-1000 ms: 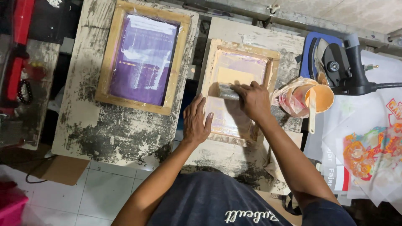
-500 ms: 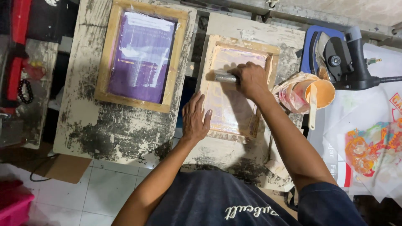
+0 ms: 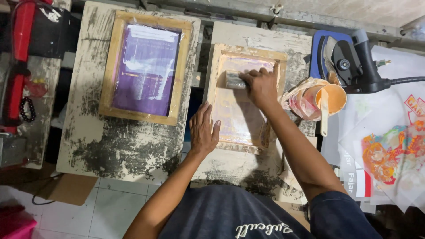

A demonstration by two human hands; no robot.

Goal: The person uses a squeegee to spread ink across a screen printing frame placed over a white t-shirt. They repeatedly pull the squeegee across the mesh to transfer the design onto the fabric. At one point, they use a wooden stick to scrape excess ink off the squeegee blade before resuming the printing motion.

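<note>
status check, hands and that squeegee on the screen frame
Right hand grips squeegee at far end of wooden screen frame. Left hand flat on frame's left edge. Ink cup just right, clear of stroke.

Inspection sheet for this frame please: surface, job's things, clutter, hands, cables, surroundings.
Surface: two worn, ink-stained boards side by side.
Job's things: wooden screen frame on the right board; squeegee near its far end.
Clutter: second frame with purple mesh on the left board; ink cup with stick; printed sheets at right.
Hands: right hand grips the squeegee; left hand lies flat on the frame's left edge.
Cables: black cord from a black tool; thin cable on the floor.
Surroundings: tiled floor, cardboard, red equipment at left.
</note>
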